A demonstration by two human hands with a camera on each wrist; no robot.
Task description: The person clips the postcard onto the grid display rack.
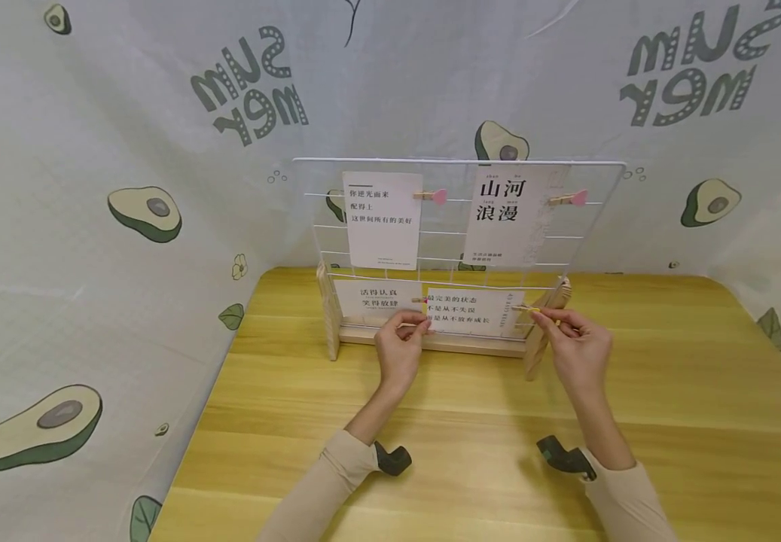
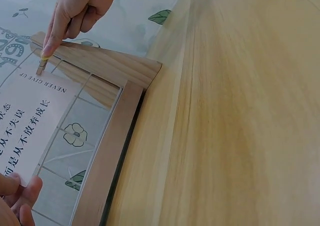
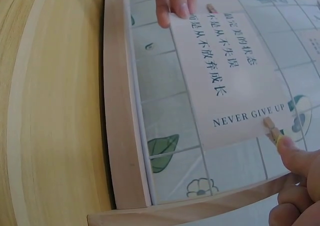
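Observation:
A white card [image 1: 474, 311] with printed lines and "NEVER GIVE UP" lies against the lower right of a white wire grid [image 1: 440, 235]. My left hand [image 1: 400, 342] pinches the card's lower left corner between thumb and fingers. At the card's right edge, my right hand [image 1: 578, 348] pinches a small wooden clothespin [image 3: 271, 128] with a yellow end. The clothespin's tip sits over the card's edge in the right wrist view. Whether it also grips the wire behind cannot be told.
Three other cards hang on the grid: one upper left [image 1: 383, 226], one upper right [image 1: 501, 226], one lower left [image 1: 370, 299]. Pink-ended clothespins [image 1: 439, 196] hold the upper two. A wooden stand [image 1: 431, 344] carries the grid on a wood-grain table [image 1: 431, 421], before an avocado-print cloth [image 1: 390, 75].

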